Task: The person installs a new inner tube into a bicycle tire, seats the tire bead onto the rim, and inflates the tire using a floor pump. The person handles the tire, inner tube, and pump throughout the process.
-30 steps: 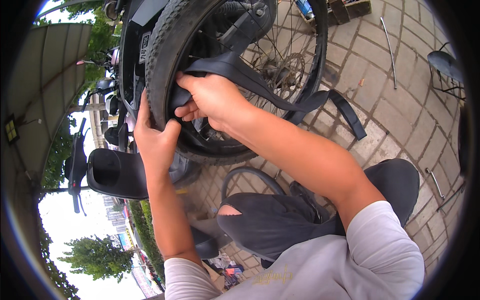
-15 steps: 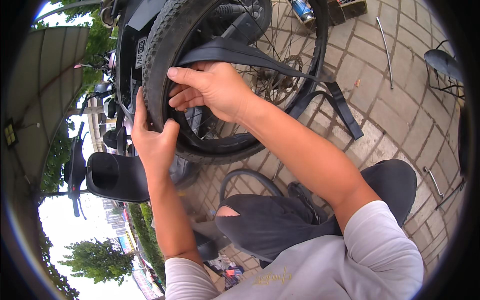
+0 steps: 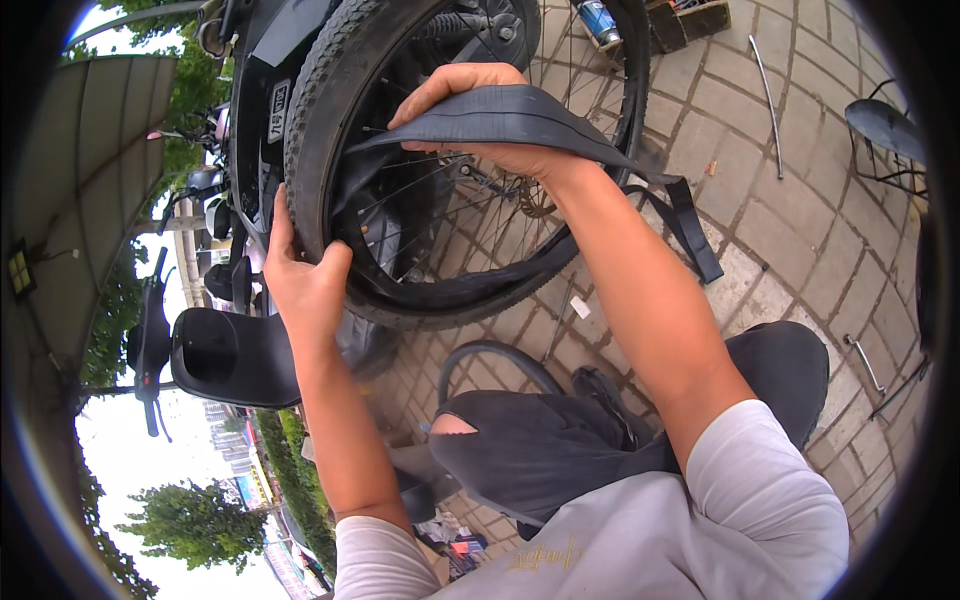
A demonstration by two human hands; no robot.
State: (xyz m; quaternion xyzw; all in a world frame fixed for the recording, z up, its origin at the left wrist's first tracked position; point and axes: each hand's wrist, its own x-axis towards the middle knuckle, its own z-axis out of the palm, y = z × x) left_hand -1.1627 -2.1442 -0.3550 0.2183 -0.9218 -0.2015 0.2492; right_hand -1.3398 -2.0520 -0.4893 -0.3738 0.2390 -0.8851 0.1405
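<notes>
A bicycle wheel with a knobbly black tire (image 3: 318, 120) stands in front of me, its spokes and brake disc (image 3: 537, 197) showing. My left hand (image 3: 308, 285) grips the tire's left side, thumb on the sidewall and fingers round the tread. A flat black inner tube (image 3: 510, 115) stretches from the tire's left side across the spokes. My right hand (image 3: 460, 78) is closed around the tube, with fingers above it and thumb below; the tube covers part of the hand. The tube's loose end (image 3: 705, 262) hangs past the wheel's right edge.
An electric scooter (image 3: 275, 70) stands close behind the wheel. On the brick paving lie a long metal rod (image 3: 768, 105), a bent wrench-like tool (image 3: 866, 363) and a curved black tube or tire (image 3: 500, 350). A blue can (image 3: 600, 22) and a box (image 3: 690, 22) stand at the top. A stool (image 3: 885, 130) is far right.
My right hand has moved up and right, away from the tire's edge, and now holds the inner tube, lifting a stretch of it. My left hand stays on the tire.
</notes>
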